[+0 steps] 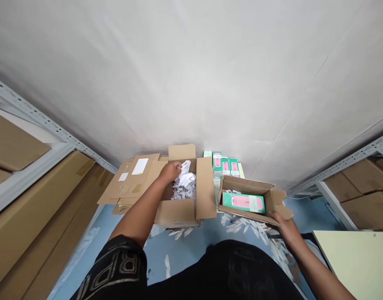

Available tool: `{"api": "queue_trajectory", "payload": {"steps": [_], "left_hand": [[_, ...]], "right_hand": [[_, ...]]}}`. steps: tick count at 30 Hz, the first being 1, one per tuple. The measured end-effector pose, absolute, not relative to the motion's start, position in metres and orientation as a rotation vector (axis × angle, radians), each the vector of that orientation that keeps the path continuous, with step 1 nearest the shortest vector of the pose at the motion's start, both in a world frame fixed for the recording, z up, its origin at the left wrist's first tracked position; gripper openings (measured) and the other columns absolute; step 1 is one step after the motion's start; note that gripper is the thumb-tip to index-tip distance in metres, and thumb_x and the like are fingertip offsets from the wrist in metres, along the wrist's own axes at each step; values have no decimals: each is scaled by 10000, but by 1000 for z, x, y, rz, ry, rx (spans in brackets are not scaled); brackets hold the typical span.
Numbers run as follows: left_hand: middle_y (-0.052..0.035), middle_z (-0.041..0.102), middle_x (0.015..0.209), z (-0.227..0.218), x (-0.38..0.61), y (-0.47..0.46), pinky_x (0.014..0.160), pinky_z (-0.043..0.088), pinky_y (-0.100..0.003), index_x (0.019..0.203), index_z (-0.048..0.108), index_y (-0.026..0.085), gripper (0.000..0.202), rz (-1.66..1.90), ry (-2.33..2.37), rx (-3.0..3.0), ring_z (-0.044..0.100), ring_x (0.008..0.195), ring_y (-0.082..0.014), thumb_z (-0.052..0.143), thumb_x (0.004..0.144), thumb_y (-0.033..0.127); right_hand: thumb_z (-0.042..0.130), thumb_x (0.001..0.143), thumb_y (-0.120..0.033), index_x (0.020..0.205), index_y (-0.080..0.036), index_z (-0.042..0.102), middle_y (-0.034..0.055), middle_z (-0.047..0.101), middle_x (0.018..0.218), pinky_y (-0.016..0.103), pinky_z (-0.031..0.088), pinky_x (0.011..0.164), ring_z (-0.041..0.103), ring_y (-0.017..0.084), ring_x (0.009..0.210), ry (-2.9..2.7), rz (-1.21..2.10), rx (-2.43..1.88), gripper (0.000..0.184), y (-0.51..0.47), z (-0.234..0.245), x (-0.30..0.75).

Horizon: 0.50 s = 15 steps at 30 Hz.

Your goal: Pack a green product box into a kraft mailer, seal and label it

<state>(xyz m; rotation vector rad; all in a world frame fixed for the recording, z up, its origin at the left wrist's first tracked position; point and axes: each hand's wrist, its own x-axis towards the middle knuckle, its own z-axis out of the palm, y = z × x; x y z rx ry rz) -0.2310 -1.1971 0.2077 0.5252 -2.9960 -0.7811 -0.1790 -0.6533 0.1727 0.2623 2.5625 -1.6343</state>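
Observation:
My left hand [170, 170] reaches into a large open cardboard box [175, 210] on the floor and closes on white crumpled filler paper [185, 183] inside it. My right hand [280, 220] grips the near edge of a small open cardboard box [241, 185], held just above the floor. A green and pink product box [243, 202] lies flat inside that small box.
Several more green and pink product boxes [225, 163] stand against the white wall. White paper scraps [244, 227] litter the blue floor. Metal shelving with big cartons [38, 208] flanks the left; more shelving [360, 183] and a pale tabletop [363, 258] are on the right.

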Motion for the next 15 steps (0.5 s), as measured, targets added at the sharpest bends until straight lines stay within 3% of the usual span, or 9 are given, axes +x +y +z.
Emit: {"api": "queue_trajectory", "payload": {"steps": [9, 15], "left_hand": [[-8, 713, 840, 265, -194, -1175, 727, 482, -259, 916, 703, 201, 184, -1042, -2682, 477, 636, 790, -177, 630, 765, 276], [-11, 663, 840, 303, -176, -1101, 685, 498, -256, 936, 644, 206, 300, -1508, -2330, 222, 600, 756, -161, 665, 772, 455]], "right_hand": [[656, 710, -491, 898, -195, 716, 69, 772, 939, 398, 547, 789, 695, 296, 888, 2543, -1649, 251, 356, -674, 186, -178], [636, 711, -475, 893, -196, 731, 75, 784, 951, 389, 559, 817, 704, 299, 925, 2550, -1617, 336, 346, -679, 191, -165]]}}
